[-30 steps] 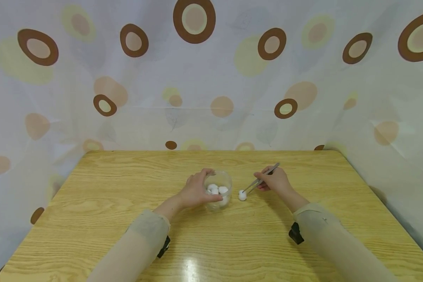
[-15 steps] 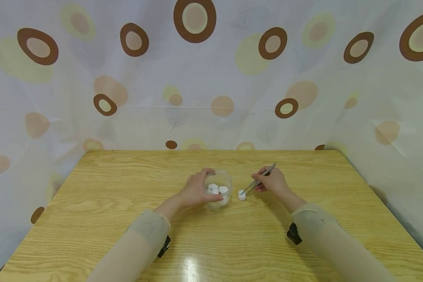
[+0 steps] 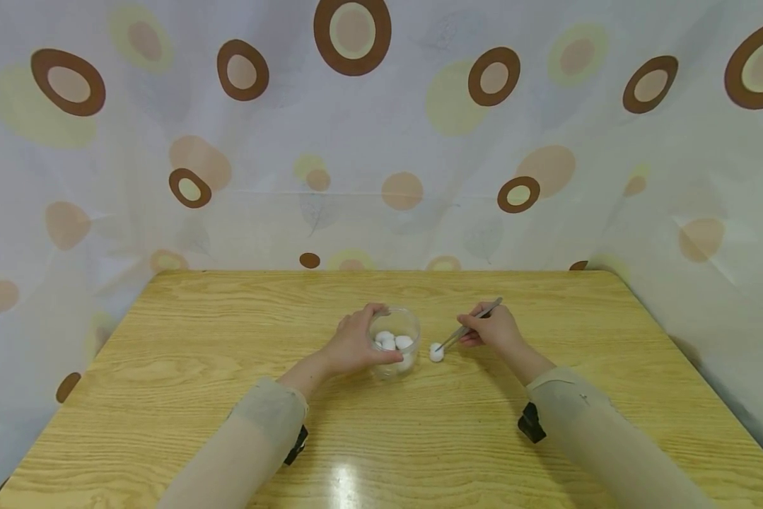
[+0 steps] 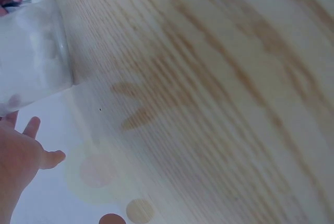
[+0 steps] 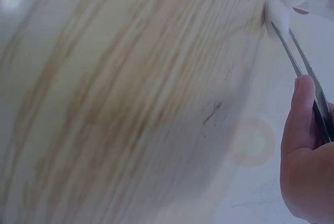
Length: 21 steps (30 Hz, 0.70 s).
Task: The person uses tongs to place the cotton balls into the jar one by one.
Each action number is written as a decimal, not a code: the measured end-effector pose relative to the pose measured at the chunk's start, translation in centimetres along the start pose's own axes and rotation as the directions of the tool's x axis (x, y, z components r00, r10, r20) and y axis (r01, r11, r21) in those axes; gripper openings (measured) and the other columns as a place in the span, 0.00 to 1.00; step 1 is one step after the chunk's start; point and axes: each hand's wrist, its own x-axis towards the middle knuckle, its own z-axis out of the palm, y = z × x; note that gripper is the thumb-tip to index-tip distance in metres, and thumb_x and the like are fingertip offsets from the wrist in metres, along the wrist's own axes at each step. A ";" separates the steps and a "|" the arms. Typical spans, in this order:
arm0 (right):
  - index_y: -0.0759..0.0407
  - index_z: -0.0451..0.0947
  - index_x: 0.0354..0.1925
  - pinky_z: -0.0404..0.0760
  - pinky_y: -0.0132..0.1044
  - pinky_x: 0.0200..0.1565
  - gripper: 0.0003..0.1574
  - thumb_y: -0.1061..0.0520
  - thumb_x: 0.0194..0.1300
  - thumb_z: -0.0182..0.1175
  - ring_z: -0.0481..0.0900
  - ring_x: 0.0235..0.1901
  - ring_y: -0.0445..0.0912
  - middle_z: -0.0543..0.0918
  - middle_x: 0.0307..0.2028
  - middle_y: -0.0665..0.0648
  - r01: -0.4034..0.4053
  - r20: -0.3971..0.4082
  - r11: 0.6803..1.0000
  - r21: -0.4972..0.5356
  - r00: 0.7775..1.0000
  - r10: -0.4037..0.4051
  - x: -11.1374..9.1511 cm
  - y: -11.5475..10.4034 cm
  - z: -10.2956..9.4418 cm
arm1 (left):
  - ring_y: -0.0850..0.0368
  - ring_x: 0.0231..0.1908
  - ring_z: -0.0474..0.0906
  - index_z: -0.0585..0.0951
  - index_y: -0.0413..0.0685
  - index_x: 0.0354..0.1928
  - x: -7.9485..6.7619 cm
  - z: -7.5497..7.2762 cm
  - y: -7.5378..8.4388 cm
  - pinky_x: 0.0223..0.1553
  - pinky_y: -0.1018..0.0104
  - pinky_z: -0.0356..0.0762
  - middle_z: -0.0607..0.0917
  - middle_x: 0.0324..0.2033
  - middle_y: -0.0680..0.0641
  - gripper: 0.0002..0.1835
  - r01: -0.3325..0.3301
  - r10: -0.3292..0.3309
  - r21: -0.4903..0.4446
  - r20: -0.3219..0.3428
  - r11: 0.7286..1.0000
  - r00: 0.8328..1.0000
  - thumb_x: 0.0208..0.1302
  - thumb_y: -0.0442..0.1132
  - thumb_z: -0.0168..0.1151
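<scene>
My left hand (image 3: 353, 344) grips a clear plastic jar (image 3: 409, 324) that stands on the table, thumb on the near side and fingers round the back. Several white cotton balls (image 3: 404, 343) lie in the jar. To the right, my right hand (image 3: 494, 328) pinches metal tweezers (image 3: 481, 309). Their tips are at a single cotton ball (image 3: 436, 353) on the table just right of the jar. In the right wrist view the tweezer tips straddle the cotton ball (image 5: 277, 16), one tip over its front. The left wrist view shows the jar (image 4: 31, 57) from the side.
A wood-grain table (image 3: 241, 304) lies under both hands, its far edge against a patterned curtain (image 3: 260, 141). The curtain also hangs along the left and right sides. Black wrist straps (image 3: 531, 423) sit at the sleeves.
The tweezers have shifted slightly left and their tips have drawn closer together on the cotton ball. My left hand and the jar stay nearly in place.
</scene>
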 end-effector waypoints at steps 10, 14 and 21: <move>0.66 0.71 0.34 0.83 0.33 0.31 0.07 0.62 0.66 0.55 0.82 0.20 0.38 0.81 0.19 0.50 -0.027 0.009 0.989 0.149 1.000 0.026 -0.3 -0.3 -0.7 | 0.45 0.66 0.59 0.58 0.50 0.67 0.0 0.1 0.1 0.68 0.44 0.42 0.69 0.64 0.50 0.46 0.000 0.000 -0.002 -0.001 1.000 1.000 0.49 0.53 0.71; 0.66 0.71 0.34 0.84 0.34 0.32 0.07 0.62 0.67 0.54 0.83 0.19 0.39 0.82 0.19 0.50 -0.023 0.011 0.983 0.181 1.000 0.022 -0.4 -0.4 -1.0 | 0.44 0.66 0.57 0.59 0.51 0.67 -0.1 0.1 0.1 0.66 0.44 0.48 0.69 0.64 0.50 0.46 0.013 -0.013 -0.003 -0.008 1.000 1.000 0.48 0.54 0.71; 0.67 0.71 0.34 0.83 0.32 0.31 0.07 0.62 0.66 0.55 0.83 0.19 0.39 0.82 0.18 0.51 -0.008 0.014 0.972 0.234 1.000 0.005 -0.7 -0.4 -1.7 | 0.44 0.66 0.56 0.59 0.52 0.67 -0.1 0.1 0.2 0.65 0.45 0.50 0.69 0.64 0.52 0.46 0.010 -0.010 -0.007 -0.007 1.000 1.000 0.48 0.54 0.72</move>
